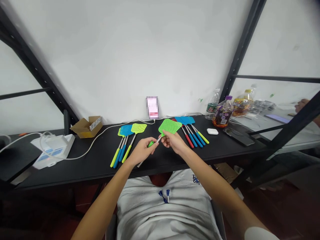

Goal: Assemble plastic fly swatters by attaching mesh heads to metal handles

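I hold a green fly swatter (170, 126) above the black table (100, 160). My left hand (143, 151) is closed around its green handle grip. My right hand (172, 141) pinches the thin metal shaft just below the green mesh head. A small group of swatters (126, 141) with green and blue heads lies on the table to the left of my hands. Another group of swatters (192, 131) with blue heads and red, blue and green handles lies to the right.
A phone (152, 107) leans against the wall with a white cable. A cardboard box (87, 126) and a white power strip (53, 148) sit left. Bottles (222, 113), a white earbud case (212, 131) and a dark phone (238, 136) sit right. Another person's hand (301, 106) shows far right.
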`<state>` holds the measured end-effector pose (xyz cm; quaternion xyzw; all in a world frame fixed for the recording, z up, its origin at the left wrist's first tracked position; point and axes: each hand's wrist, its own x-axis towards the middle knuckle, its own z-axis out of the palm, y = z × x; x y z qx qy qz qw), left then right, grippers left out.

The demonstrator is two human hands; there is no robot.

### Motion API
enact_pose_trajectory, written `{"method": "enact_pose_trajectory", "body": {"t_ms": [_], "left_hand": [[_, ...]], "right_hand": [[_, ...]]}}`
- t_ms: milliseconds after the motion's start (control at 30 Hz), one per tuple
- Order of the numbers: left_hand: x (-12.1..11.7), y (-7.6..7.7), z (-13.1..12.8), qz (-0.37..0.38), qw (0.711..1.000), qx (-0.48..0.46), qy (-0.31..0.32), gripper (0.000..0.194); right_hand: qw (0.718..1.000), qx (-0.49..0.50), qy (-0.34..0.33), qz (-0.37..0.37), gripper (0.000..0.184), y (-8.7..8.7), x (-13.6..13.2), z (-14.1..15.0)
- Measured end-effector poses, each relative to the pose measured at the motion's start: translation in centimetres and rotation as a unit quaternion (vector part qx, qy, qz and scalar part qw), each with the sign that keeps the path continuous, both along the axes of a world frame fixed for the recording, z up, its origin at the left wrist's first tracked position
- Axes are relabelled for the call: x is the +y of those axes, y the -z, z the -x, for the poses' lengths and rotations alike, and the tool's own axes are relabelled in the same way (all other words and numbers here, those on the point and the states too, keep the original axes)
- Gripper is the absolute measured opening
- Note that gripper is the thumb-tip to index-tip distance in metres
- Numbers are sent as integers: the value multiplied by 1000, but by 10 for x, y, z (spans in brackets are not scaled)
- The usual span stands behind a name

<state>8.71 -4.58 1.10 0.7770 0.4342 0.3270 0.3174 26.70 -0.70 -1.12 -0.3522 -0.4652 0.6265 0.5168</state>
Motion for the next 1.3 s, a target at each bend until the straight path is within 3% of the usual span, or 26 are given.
{"method": "enact_pose_trajectory", "body": {"t_ms": [233,500,867,1000,1100,1200,1300], "left_hand": [[-5,-4,-4,-11,1000,1,1,31],[-5,-5,-3,121,989,-85,24,32],[3,-1,1,228,951,-192,80,36],[-1,-9,8,260,933,-228,94,35],[-3,-15,14,245,939,-227,76,33],[2,-13,14,236,944,-226,41,32],[11,-1,11,257,935,-245,5,31]], "right_hand": [[999,20,32,-24,33,-2,3,-6],[994,72,71,-44,34,-2,2,-1],[983,129,104,-75,36,-3,0,10],[967,153,195,-64,35,-8,17,-14],[955,102,275,-36,30,-6,30,-40],[983,-42,177,-13,25,0,32,-50],[978,-202,42,-16,24,5,27,-45]]}}
